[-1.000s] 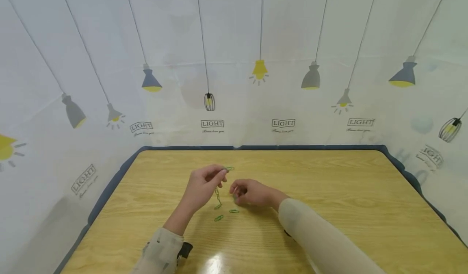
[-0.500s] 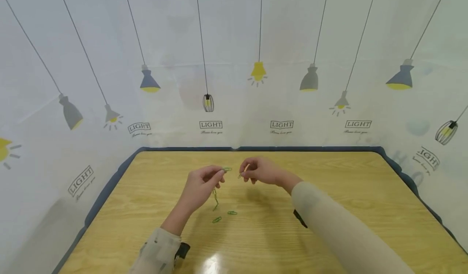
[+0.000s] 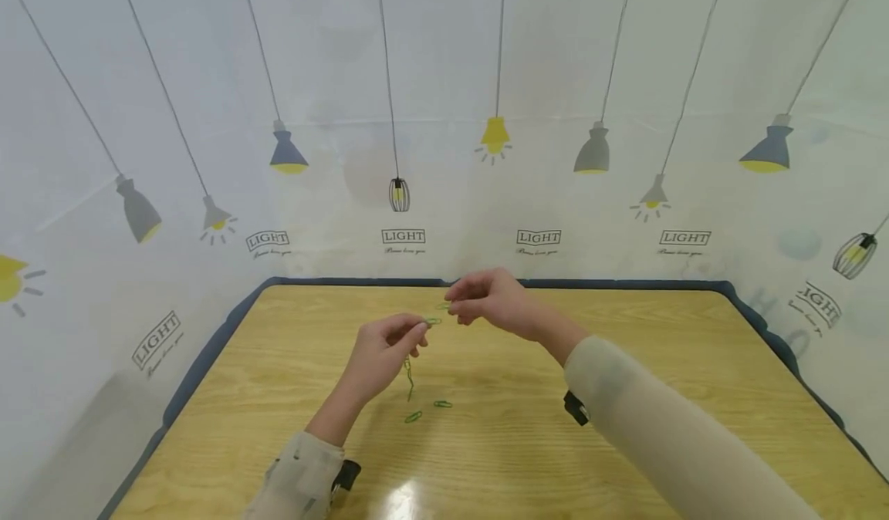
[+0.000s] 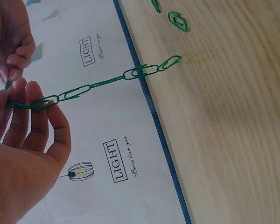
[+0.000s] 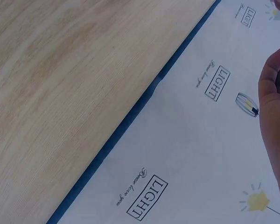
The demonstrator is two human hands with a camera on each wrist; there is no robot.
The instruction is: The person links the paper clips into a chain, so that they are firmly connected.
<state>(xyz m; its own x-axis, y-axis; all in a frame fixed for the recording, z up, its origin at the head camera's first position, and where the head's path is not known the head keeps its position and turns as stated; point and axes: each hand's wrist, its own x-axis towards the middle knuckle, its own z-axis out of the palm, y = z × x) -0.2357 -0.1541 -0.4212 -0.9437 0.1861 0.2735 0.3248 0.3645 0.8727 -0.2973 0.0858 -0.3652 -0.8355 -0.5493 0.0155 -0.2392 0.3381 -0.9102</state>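
My left hand [image 3: 380, 352] pinches the end of a chain of linked green paper clips [image 4: 107, 81] between thumb and forefinger. The chain hangs down from the fingers over the table, and its end clip [image 3: 434, 321] sticks out past the fingertips. Just above and to the right, my right hand [image 3: 496, 304] pinches a single green paper clip [image 3: 444, 306] close to that end clip. In the right wrist view only part of the right hand [image 5: 275, 98] shows at the edge, its clip out of sight. Two loose green paper clips lie below the hands, one clip [image 3: 414, 417] left of the other clip [image 3: 443, 404].
The wooden table [image 3: 660, 396] has a dark blue edge [image 3: 625, 282] along its back and sides. Behind it stands a pale wall covering [image 3: 444, 57] printed with hanging lamps and words. Dark wrist bands show at both sleeves.
My right hand has risen from near the tabletop with a paper clip, moving up and toward the left hand's clip. The left hand stays nearly still, with the chain hanging.
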